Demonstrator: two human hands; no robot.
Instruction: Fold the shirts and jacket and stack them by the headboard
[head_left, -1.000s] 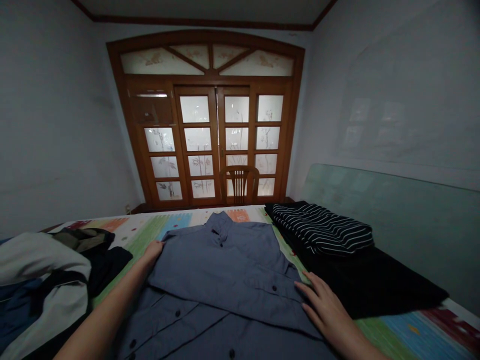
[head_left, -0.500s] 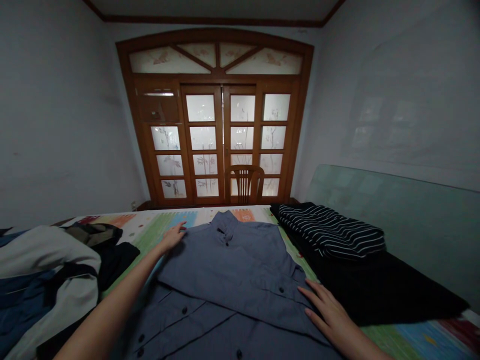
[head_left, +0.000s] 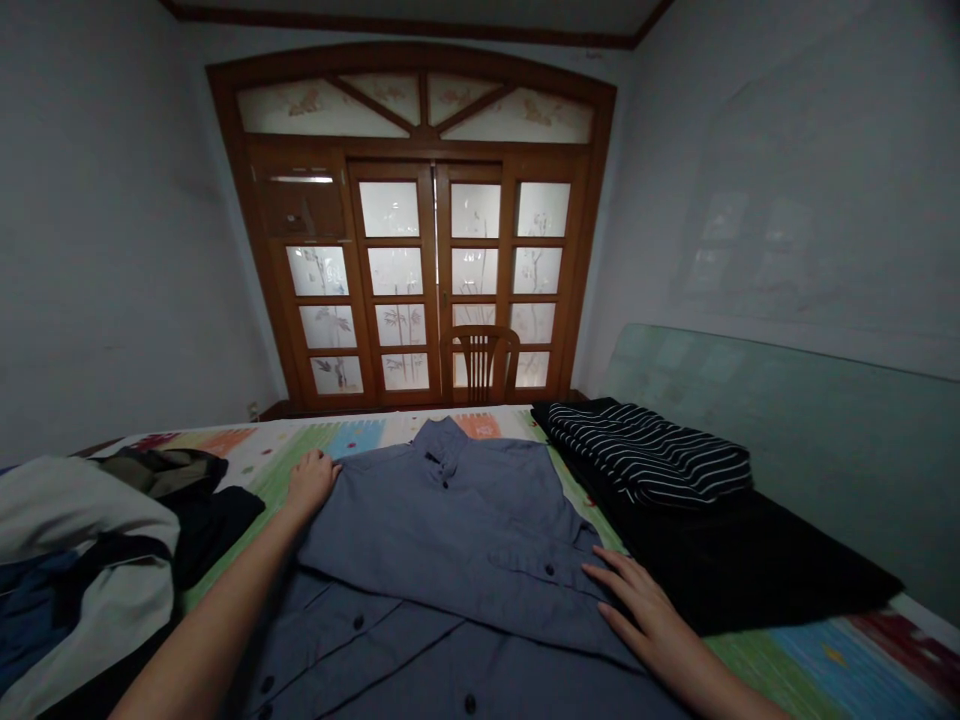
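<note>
A blue-grey button-up shirt [head_left: 442,530] lies flat on the bed, its collar at the far end and its lower part folded over toward me. My left hand [head_left: 311,482] sits at the shirt's left shoulder edge with curled fingers; I cannot tell whether they grip the cloth. My right hand [head_left: 637,605] rests flat on the shirt's right edge, fingers spread, next to a black garment [head_left: 742,560]. Dark buttons show along the folded layers.
A black-and-white striped garment [head_left: 645,450] lies on the black one. A heap of mixed clothes [head_left: 90,560] lies at the bed's left. A pale green glass panel [head_left: 780,440] stands along the right side. A wooden chair [head_left: 480,365] stands before glazed wooden doors [head_left: 420,270].
My left hand went forward past the shirt's shoulder, then came back down onto its edge. My right hand stays at nearly the same place on the shirt. The view shifted slightly.
</note>
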